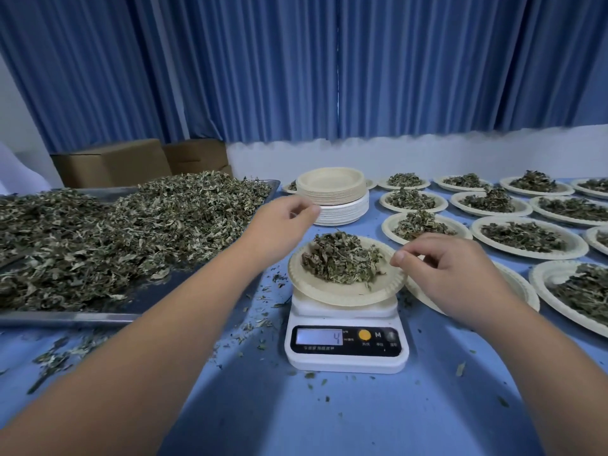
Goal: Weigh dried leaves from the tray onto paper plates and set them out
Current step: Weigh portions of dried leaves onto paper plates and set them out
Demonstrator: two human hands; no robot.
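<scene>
The plate (332,292) sits on the scale (345,352) in the middle of the blue surface (329,419), carrying a heap of dried leaves (342,260). The scale's display shows a 4.

The left grip (279,223) hangs over the gap between the tray (65,319) and the stack of empty plates (332,200). Its fingers are curled with the tips drawn together, and I cannot tell whether it holds any leaf. The right grip (450,274) is at the right edge of the plate on the scale, with its fingers curled and its thumb tip just over the rim. Whether it pinches the rim, a bit of leaf or nothing cannot be told.

The tray lies on the left, piled high with loose leaf (131,232), and its near right corner is bare metal. Crumbs of leaf are scattered on the surface between the tray and the scale and along the near left.

To the right, filled plates (526,240) stand in rows reaching to the far edge, each with its own small heap. One plate lies partly under the right grip, just beside the scale.

Far left, behind the tray, stand two cardboard boxes (112,164), and a blue curtain (296,60) hangs across the back wall.
</scene>
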